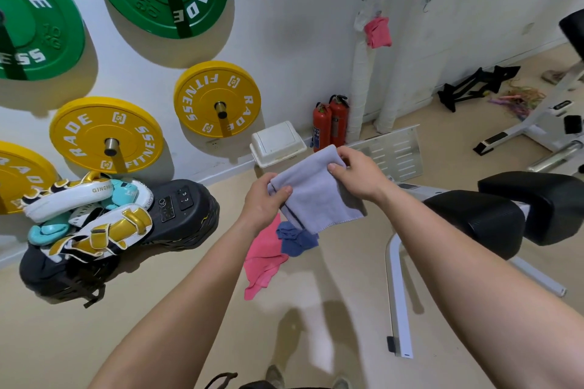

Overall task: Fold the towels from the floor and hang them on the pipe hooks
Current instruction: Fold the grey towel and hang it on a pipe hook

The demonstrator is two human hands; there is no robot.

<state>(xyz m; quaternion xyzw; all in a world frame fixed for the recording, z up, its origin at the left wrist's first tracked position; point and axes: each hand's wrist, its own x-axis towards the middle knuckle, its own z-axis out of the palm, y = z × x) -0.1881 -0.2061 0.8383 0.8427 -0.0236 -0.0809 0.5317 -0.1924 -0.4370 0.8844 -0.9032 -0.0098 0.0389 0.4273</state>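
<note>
A folded pale lilac towel (316,191) hangs in the air between my hands. My left hand (267,200) grips its left top corner, thumb on the front. My right hand (357,172) pinches the right top corner. Below on the beige floor lie a pink towel (264,259) and a crumpled blue towel (295,240), touching each other. On the white wrapped pipe (363,73) in the corner, a pink towel (377,31) hangs from a hook.
Green and yellow weight plates (218,99) hang on the left wall. A black machine with boxing pads (94,221) stands at left. Two red fire extinguishers (330,123) and a white bin (276,144) stand by the wall. A black padded bench (493,218) is at right.
</note>
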